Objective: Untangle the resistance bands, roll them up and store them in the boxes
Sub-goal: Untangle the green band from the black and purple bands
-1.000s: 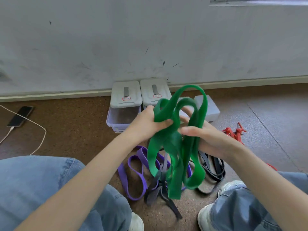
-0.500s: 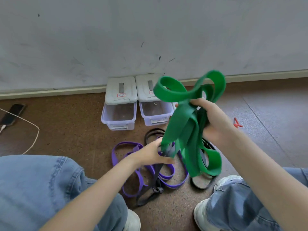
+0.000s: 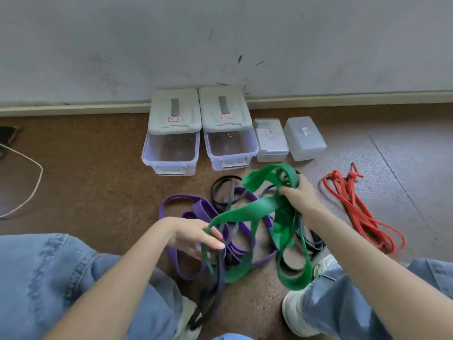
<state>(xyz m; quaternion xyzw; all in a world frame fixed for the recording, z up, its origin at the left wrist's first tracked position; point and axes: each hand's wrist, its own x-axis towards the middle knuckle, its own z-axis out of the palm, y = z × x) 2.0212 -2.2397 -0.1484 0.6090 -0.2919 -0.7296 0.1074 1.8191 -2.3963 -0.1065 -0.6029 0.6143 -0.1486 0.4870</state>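
Right hand (image 3: 300, 196) grips flat, rubbery green band (image 3: 241, 213); left hand (image 3: 196, 238) pinches its loop; clear plastic boxes (image 3: 171, 153), red-edged labels unreadable.

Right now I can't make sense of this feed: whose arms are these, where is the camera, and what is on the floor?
There is no machine here: these are a person's two bare arms, filmed by a wide-angle camera on their head that looks down past their jeans-clad knees. The right hand grips a wide green rubber resistance band. The left hand has its fingers hooked into a lower loop of that green band, beside a dark grey strap. On the brown floor lie a purple band, thin black bands and a red cord. Against the wall stand two clear boxes with grey lids slid back and two small closed boxes.
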